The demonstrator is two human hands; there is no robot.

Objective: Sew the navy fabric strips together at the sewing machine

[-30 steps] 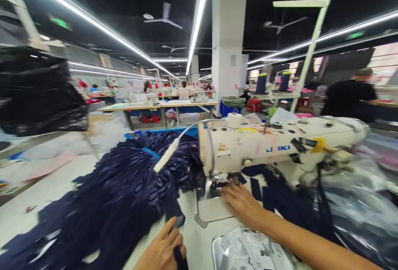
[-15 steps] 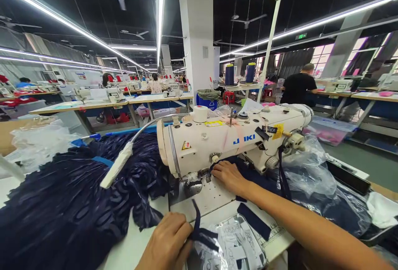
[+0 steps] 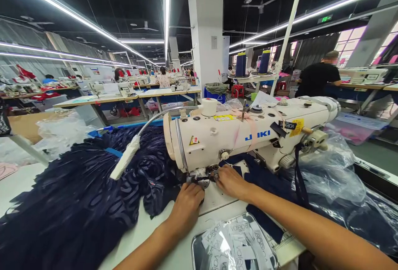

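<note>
A metal tray [image 3: 193, 254] on the counter [image 3: 120, 257] holds printed labels [image 3: 238, 243]; farther right, a see-through tub [image 3: 357, 125] contains pink material. Navy cloth [image 3: 83, 183], gathered and crinkled, lies heaped left of the white sewing machine [image 3: 214, 133]. The left hand's [image 3: 188, 203] grip is curled near the needle area, the right hand's [image 3: 231, 182] bent just beside; I cannot tell what either has hold of.

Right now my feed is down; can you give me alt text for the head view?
A person's left hand and right hand are close together at the needle end of a white sewing machine. A large heap of navy fabric lies to the left, and a tray of printed labels sits nearer the camera.
</note>
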